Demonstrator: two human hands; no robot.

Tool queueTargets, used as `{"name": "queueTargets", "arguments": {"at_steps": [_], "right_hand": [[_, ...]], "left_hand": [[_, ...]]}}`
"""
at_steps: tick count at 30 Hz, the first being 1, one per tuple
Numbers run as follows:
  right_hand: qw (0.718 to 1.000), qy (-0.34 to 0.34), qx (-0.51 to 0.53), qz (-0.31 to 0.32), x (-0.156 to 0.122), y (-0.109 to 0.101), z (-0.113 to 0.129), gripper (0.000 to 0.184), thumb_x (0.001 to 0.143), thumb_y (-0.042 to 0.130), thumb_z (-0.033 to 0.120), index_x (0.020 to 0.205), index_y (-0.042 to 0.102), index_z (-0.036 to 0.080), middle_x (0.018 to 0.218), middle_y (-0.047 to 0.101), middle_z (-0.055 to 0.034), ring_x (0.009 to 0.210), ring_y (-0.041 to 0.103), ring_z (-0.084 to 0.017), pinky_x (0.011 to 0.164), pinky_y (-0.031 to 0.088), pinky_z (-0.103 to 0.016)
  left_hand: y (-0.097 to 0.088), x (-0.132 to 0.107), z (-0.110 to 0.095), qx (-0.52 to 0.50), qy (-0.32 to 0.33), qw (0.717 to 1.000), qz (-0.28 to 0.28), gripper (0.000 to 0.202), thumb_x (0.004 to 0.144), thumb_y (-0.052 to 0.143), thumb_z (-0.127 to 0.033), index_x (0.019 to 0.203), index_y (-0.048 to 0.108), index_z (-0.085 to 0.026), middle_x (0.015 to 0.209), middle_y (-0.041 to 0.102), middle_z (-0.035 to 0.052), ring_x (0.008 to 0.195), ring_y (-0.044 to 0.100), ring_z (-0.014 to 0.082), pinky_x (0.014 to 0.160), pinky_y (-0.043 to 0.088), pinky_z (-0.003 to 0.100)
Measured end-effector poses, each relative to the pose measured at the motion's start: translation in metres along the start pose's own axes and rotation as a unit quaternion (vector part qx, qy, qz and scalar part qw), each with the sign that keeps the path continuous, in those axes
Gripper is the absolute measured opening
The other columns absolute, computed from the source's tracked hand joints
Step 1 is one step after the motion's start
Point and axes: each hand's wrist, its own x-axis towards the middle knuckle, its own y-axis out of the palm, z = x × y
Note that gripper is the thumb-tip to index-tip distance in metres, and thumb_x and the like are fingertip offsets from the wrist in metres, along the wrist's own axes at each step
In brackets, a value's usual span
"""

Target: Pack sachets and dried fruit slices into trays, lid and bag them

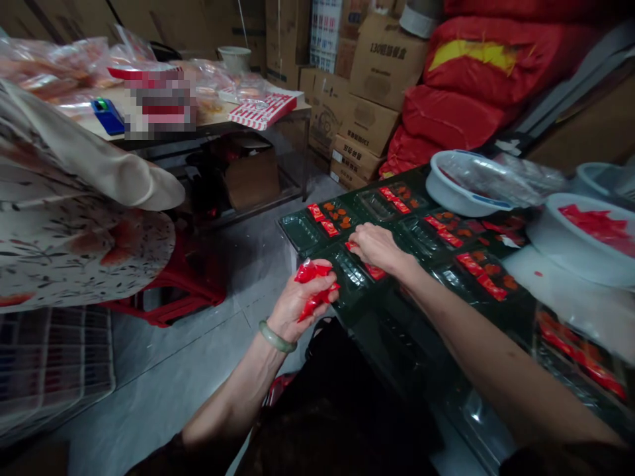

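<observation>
My left hand (297, 301), with a green bangle on the wrist, is closed around a bunch of small red packets (313, 285) just off the near left corner of the table. My right hand (378, 246) reaches over the dark green plastic trays (302, 233), its fingers curled down onto a red packet (351, 246) in a tray compartment. Several trays hold red packets (328, 228) and small orange pieces (340, 217).
White basins (461, 198) stand at the back right of the table, one (570, 248) holding red packets. Another person in a patterned garment (74, 244) sits on a red stool (173, 297) at left. Cardboard boxes (381, 59) and red sacks (461, 112) are stacked behind. A second table (218, 116) carries bagged goods.
</observation>
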Motion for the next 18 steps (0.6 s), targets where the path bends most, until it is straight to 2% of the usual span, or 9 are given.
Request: {"name": "queueTargets", "arguments": {"at_steps": [8,10,13,15,17,18], "right_hand": [[1.000,0.009,0.005,-0.015,0.003,0.010,-0.002,0.020,0.084,0.044,0.020,0.083,0.064,0.016,0.089,0.066,-0.0116,0.087,0.057,-0.022,0.066,0.036,-0.029],[0.999,0.030,0.007,-0.036,0.002,0.006,-0.002,0.021,0.085,0.042,0.020,0.085,0.063,0.016,0.090,0.066,-0.0111,0.088,0.057,-0.023,0.066,0.036,-0.029],[0.992,0.067,0.039,-0.103,-0.013,-0.012,0.009,0.022,0.086,0.039,0.020,0.089,0.061,0.017,0.091,0.066,-0.0091,0.088,0.057,-0.022,0.066,0.036,-0.029],[0.986,0.033,0.121,-0.111,-0.035,-0.028,0.025,0.017,0.083,0.044,0.022,0.082,0.061,0.020,0.083,0.066,-0.0047,0.077,0.059,-0.018,0.062,0.036,-0.027],[0.970,-0.074,0.228,-0.038,-0.062,-0.045,0.044,0.011,0.078,0.052,0.021,0.074,0.061,0.022,0.072,0.065,0.0004,0.065,0.057,-0.014,0.058,0.035,-0.025],[0.956,-0.121,0.269,0.000,-0.074,-0.051,0.053,0.009,0.076,0.054,0.021,0.078,0.063,0.023,0.070,0.065,0.0018,0.062,0.057,-0.012,0.058,0.036,-0.024]], "left_hand": [[-0.005,0.002,-0.001,-0.003,0.014,1.000,0.001,0.038,0.064,0.072,-0.018,0.095,0.050,-0.019,0.078,0.053,-0.0001,0.051,0.052,0.0057,0.031,0.024,0.010],[-0.004,0.001,-0.002,-0.007,0.016,1.000,0.003,0.037,0.064,0.072,-0.018,0.095,0.050,-0.019,0.077,0.053,-0.0001,0.051,0.052,0.0057,0.031,0.023,0.010],[-0.005,-0.001,-0.011,-0.018,0.031,0.999,-0.002,0.037,0.064,0.072,-0.017,0.094,0.050,-0.019,0.078,0.054,0.0002,0.051,0.052,0.0057,0.031,0.024,0.009],[-0.008,-0.003,-0.022,-0.026,0.054,0.998,-0.010,0.037,0.064,0.072,-0.016,0.094,0.051,-0.019,0.079,0.054,0.0002,0.051,0.052,0.0057,0.030,0.024,0.009],[-0.012,-0.007,-0.033,-0.024,0.085,0.996,-0.014,0.038,0.063,0.072,-0.016,0.094,0.051,-0.019,0.078,0.054,-0.0003,0.051,0.053,0.0063,0.030,0.024,0.009],[-0.013,-0.009,-0.037,-0.016,0.099,0.995,-0.015,0.038,0.062,0.073,-0.016,0.094,0.052,-0.019,0.077,0.054,-0.0006,0.051,0.053,0.0066,0.030,0.025,0.010]]}}
